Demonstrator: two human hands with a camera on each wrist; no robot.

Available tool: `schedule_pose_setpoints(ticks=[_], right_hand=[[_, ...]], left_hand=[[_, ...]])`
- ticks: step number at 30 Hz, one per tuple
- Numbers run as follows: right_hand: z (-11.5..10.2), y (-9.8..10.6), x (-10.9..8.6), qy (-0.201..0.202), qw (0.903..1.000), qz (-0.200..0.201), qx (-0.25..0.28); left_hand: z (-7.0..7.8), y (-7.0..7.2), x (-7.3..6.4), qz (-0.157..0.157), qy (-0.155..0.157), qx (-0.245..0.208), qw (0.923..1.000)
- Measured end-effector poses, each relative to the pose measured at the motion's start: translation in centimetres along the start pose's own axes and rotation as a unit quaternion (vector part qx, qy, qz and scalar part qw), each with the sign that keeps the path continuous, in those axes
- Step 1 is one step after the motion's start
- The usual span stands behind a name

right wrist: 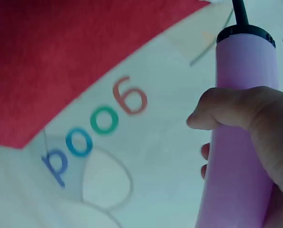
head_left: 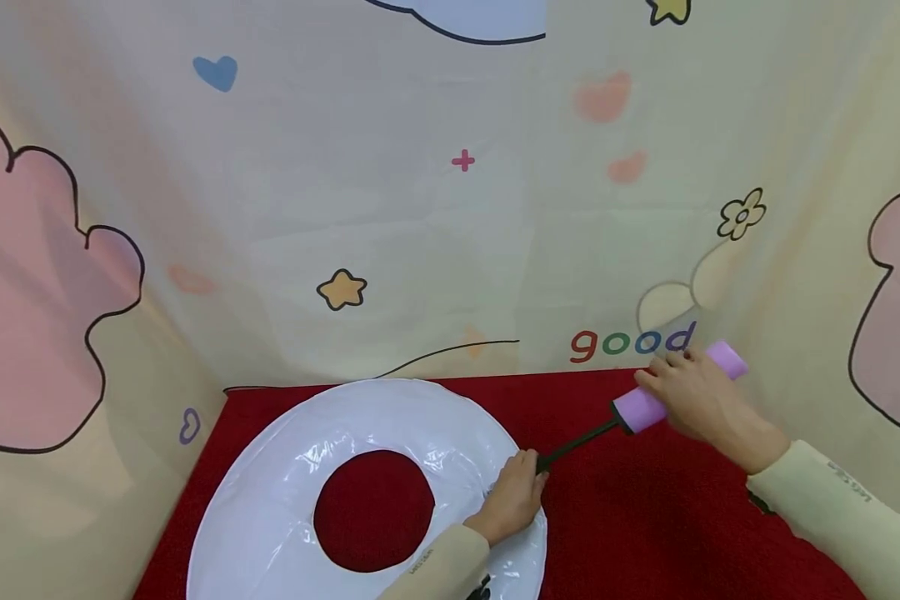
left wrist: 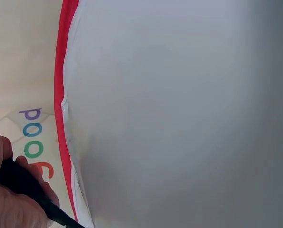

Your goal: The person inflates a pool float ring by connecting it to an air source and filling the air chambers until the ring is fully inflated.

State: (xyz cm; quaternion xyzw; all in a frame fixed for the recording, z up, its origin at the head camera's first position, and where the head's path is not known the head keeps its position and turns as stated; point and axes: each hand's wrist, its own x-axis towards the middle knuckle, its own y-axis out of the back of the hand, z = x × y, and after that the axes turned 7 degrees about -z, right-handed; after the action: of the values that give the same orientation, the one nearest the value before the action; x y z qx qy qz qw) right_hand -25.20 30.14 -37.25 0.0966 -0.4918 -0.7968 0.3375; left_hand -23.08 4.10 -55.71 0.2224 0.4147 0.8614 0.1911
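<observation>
A white inflatable swim ring lies puffed out on the red cloth, its glossy skin wrinkled around the centre hole. Across its right side reaches my left hand, fingers wrapped round the black end of a hand pump, which narrows toward the ring. The tip and the spot where it meets the ring are hidden in the head view. My right hand grips the pump's purple barrel; its thumb lies across the barrel in the right wrist view. A thin black rod shows between the two hands.
Red cloth covers the surface under the ring. A pale printed curtain with hearts, stars and the word "good" stands behind and at both sides, close beyond the right hand.
</observation>
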Motion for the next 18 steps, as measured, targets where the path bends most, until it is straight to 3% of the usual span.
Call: schedule_pose_setpoints(ticks=[4, 10, 14, 18], right_hand=[[-3.6, -1.9, 0.7, 0.006, 0.9997, -0.021, 0.004], [-9.2, -4.4, 2.3, -0.007, 0.9997, -0.020, -0.008], [-10.6, -4.8, 2.4, 0.002, 0.9992, -0.039, -0.006], [-9.9, -4.6, 1.3, 0.013, 0.9976, -0.062, 0.026]], left_hand=[[0.0, 0.0, 0.2, 0.005, 0.002, 0.001, 1.0000], [-0.1, 0.2, 0.3, 0.007, 0.012, 0.005, 0.9999], [-0.1, 0.0, 0.1, -0.001, 0.008, 0.007, 0.9999], [-0.2, -0.4, -0.4, -0.005, -0.014, 0.037, 0.9992]])
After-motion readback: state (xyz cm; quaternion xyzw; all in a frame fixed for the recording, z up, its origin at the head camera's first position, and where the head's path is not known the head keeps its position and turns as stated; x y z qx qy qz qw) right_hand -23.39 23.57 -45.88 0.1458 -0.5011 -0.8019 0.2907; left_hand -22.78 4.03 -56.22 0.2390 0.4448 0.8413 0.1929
